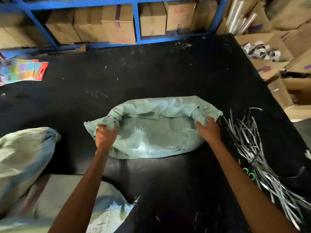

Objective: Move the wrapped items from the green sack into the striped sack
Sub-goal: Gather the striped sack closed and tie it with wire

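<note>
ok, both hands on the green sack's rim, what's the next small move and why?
Probably pull the rim apart and roll it down further. The left hand and right hand each grip a bunched end of the green sack on the black table. Its mouth sags nearly shut, and no wrapped items show yet.

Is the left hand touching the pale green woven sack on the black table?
Touching. The head view shows the left hand fisted around the pale green woven sack's rolled rim.
</note>
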Available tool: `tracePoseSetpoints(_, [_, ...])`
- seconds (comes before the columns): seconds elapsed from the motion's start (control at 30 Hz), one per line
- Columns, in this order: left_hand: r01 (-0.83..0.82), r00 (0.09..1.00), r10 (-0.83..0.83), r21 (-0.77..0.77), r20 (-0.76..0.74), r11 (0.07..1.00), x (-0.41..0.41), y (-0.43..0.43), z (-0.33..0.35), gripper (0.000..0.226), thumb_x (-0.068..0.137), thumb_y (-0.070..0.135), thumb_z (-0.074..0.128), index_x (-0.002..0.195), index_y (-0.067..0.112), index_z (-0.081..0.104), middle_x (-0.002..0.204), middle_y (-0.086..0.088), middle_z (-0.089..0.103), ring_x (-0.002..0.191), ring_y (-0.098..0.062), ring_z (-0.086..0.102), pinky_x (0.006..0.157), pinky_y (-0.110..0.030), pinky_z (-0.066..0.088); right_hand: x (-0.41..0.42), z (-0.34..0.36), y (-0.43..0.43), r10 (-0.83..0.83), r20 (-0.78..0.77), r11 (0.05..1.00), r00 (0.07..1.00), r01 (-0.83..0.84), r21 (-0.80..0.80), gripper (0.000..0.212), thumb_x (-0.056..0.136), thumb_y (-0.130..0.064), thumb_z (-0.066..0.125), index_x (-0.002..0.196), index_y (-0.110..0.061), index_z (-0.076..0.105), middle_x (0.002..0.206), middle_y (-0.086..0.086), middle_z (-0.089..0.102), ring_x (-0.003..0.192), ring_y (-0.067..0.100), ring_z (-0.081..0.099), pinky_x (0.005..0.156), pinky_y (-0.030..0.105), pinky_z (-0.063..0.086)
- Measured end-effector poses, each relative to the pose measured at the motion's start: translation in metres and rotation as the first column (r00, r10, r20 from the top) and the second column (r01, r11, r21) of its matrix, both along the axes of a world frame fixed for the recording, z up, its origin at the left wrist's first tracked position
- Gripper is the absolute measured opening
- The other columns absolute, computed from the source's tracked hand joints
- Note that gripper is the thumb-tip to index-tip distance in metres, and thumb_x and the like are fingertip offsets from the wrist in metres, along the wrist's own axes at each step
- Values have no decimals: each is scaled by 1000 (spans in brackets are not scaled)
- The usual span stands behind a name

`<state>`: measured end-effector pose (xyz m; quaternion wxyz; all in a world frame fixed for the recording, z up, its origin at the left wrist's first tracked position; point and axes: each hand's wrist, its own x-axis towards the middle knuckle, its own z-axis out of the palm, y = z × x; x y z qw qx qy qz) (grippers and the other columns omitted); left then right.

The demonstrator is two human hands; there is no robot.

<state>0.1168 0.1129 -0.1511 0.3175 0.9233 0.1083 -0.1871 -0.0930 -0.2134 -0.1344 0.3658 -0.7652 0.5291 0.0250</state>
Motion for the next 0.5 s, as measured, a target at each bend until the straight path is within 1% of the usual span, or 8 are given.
tracePoseSetpoints(0.07, [-13, 999, 14, 12, -53, 1000, 4, 2, -12, 70, 85, 52, 67, 131, 1, 54, 127, -22, 62, 118, -41, 58, 98, -45, 47, 7, -16, -5, -24, -32, 1000, 999, 23, -20, 76, 87, -52, 66, 146, -9, 43, 143, 19, 48, 132, 38, 47, 107, 48, 45])
tracePoseSetpoints(0.13, [-8, 999, 10, 38, -52, 999, 4, 3, -14, 68, 87, 51, 64, 131, 0, 54, 125, -23, 62, 116, -41, 58, 96, -44, 47, 10, -25, -7, -76, -36, 997, 996, 75, -16, 63, 84, -48, 67, 131, -8, 59, 131, 18, 57, 122, 37, 55, 99, 46, 51])
tracePoseSetpoints(0.17, [3, 1000, -2, 58, -20, 998, 3, 2, -9, 67, 88, 50, 63, 129, -1, 54, 123, -23, 62, 114, -41, 59, 94, -45, 47, 11, -24, -8, -107, -4, 994, 994, 107, 5, 51, 81, -44, 68, 117, -8, 66, 118, 16, 64, 112, 36, 61, 91, 43, 55])
tracePoseSetpoints(0.23, [40, 996, -47, 89, 77, 995, 0, 0, 2, 64, 88, 49, 64, 124, -3, 54, 120, -24, 63, 109, -42, 61, 90, -46, 49, 9, -20, -9, -203, 72, 978, 977, 198, 70, 34, 76, -36, 71, 94, -8, 71, 93, 9, 70, 93, 32, 68, 75, 37, 57])
tracePoseSetpoints(0.3, [33, 987, -42, 63, 154, 997, -5, -1, 20, 66, 86, 50, 66, 124, -2, 53, 121, -24, 63, 111, -42, 61, 94, -48, 51, 5, -10, -5, -240, 133, 969, 962, 231, 85, 34, 75, -34, 73, 98, -10, 71, 95, 7, 71, 90, 29, 68, 75, 36, 57])
tracePoseSetpoints(0.4, [-54, 991, 74, -180, 107, 982, -15, -2, 51, 69, 78, 52, 69, 124, 2, 55, 119, -19, 66, 106, -38, 66, 90, -51, 55, -2, 19, 5, -245, 245, 969, 938, 233, 80, 39, 74, -34, 74, 107, -15, 66, 107, 8, 70, 92, 27, 67, 82, 42, 58])
tracePoseSetpoints(0.43, [-78, 990, 106, -269, 90, 960, -18, -3, 63, 69, 75, 49, 71, 122, 2, 57, 117, -20, 67, 100, -35, 68, 87, -49, 58, -3, 32, 8, -248, 289, 969, 925, 234, 82, 38, 74, -33, 74, 107, -17, 65, 107, 8, 70, 93, 28, 68, 84, 44, 58])
tracePoseSetpoints(0.5, [-73, 988, 119, -369, 103, 926, -30, -3, 86, 66, 74, 42, 74, 122, 0, 58, 116, -23, 67, 85, -26, 67, 73, -36, 58, -9, 63, 17, -229, 376, 973, 898, 220, 68, 36, 74, -32, 73, 107, -21, 62, 107, 5, 69, 96, 27, 67, 88, 46, 57])
